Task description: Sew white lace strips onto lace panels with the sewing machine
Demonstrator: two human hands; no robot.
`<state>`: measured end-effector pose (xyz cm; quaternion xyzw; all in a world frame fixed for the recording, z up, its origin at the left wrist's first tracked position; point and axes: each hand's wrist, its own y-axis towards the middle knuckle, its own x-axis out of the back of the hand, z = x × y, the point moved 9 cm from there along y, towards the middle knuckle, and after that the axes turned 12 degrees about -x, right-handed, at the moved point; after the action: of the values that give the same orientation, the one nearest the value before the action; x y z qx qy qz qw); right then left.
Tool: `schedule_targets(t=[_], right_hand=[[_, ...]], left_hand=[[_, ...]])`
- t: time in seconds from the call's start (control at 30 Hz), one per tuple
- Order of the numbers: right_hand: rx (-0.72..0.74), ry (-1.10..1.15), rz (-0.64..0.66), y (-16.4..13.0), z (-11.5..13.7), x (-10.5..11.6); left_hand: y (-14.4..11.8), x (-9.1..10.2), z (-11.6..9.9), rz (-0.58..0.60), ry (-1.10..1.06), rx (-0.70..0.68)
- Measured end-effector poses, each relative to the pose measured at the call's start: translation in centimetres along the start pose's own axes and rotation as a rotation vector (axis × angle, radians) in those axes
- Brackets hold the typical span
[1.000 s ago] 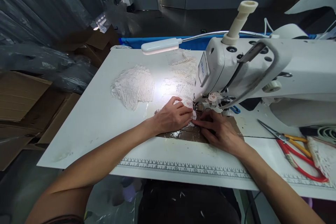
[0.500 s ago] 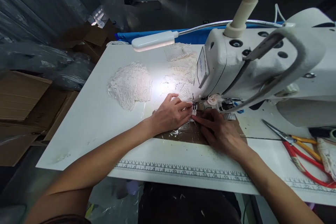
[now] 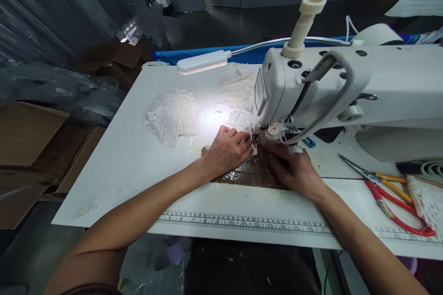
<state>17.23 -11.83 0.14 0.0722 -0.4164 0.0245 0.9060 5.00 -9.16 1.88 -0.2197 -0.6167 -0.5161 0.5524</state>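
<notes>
My left hand lies over a small white lace piece just left of the sewing machine's presser foot. Its bent fingers pinch and press the fabric. On the other side of the foot, my right hand rests low on the brown-covered bed plate. Its index finger reaches toward the foot, with the thumb spread away below; the remaining fingers are partly hidden under the machine head. The white sewing machine stands over both hands. Whether the right fingertip touches the lace cannot be made out.
A crumpled lace piece lies left on the white table, with more lace behind my left hand. A lamp hangs above. Red-handled scissors and an orange-handled pair lie right. A ruler strip lines the front edge.
The view has shifted slightly, so the machine appears lower and further left. My right index finger has moved from the lace's near edge up beside the presser foot. My left hand keeps its place.
</notes>
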Motion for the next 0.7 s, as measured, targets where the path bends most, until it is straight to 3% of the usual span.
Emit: schedule_targets(t=[0.07, 0.17, 0.27, 0.4, 0.57, 0.7], right_hand=[[-0.08, 0.0, -0.029, 0.2, -0.7, 0.5], [-0.071, 0.013, -0.135, 0.5, -0.8, 2.0], [-0.04, 0.037, -0.282, 0.4, -0.7, 3.8], [-0.048, 0.038, -0.325, 0.6, -0.9, 4.5], [-0.074, -0.155, -0.37, 0.9, -2.3, 5.0], [-0.132, -0.42, -0.339, 1.6, -4.4, 4.9]], left_hand=[[-0.1, 0.5, 0.4, -0.023, -0.025, 0.003], [-0.4, 1.8, 1.2, -0.078, -0.093, -0.017], [-0.5, 2.5, 1.0, -0.087, -0.236, -0.158], [-0.7, 1.9, -0.1, -0.057, -0.405, -0.303], [-0.5, 0.7, -0.3, -0.064, -0.431, -0.252], [-0.4, 1.2, 0.0, -0.159, -0.5, -0.216]])
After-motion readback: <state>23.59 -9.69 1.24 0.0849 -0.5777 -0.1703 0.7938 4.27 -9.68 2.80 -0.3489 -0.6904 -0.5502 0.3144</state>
